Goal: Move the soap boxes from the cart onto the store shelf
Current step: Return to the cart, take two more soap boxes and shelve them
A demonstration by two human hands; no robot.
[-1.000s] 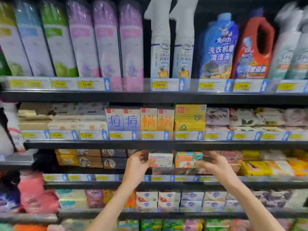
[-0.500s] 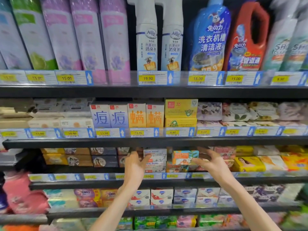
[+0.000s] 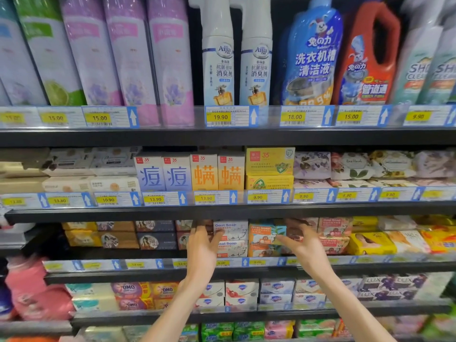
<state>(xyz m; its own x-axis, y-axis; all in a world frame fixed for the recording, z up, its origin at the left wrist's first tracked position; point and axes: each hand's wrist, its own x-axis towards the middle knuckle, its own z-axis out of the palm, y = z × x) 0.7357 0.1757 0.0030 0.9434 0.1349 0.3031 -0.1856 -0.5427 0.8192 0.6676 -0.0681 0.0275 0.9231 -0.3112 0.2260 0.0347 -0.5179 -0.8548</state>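
Observation:
On the third shelf (image 3: 172,276) two white Goat Soap boxes (image 3: 232,239) are stacked, with orange Goat Soap boxes (image 3: 262,239) stacked right beside them. My left hand (image 3: 202,245) is raised at the left side of the white stack, fingers straight and its thumb touching the box front. My right hand (image 3: 302,243) is at the right side of the orange boxes, fingers spread, the thumb reaching onto their front. Neither hand holds a box. The cart is out of view.
Brown and dark soap boxes (image 3: 118,236) fill the shelf to the left, yellow and pink packs (image 3: 370,243) to the right. The shelf above (image 3: 222,211) hangs low over my fingers and holds blue and orange boxes (image 3: 190,172). Bottles (image 3: 311,53) stand on top.
The view has shifted closer to the shelf. Both hands stay at the sides of the Goat Soap stacks, fingers reaching a little deeper under the upper shelf edge.

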